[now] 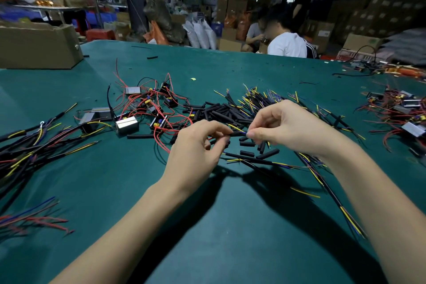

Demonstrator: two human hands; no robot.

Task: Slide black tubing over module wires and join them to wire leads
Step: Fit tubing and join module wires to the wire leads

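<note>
Both hands hover over the middle of the green counter [230, 226], pinching small parts between thumb and fingertips. The left hand [196, 147] is closed on a short piece of black tube [227, 142], its other fingers curled under. The right hand [283, 127] nips the tip of a thin lead [237, 128] with a yellow and a blue strand, and the two pinches almost meet. Just behind the hands lies a heap of cut tubes [221, 113], with more loose pieces under the right hand, and a fan of black-sheathed leads [260, 99] with yellow and blue ends spreads toward the far right. Left of the heap sit modules [126, 125], small metal blocks and black parts tangled in red wires [147, 99]. A second cluster of modules [410, 117] lies at the right edge. Finished-looking bundles [34, 145] of black, yellow and red wire lie along the left edge. A cardboard box [39, 46] stands at the far left corner. No writing or label can be read on anything.
</note>
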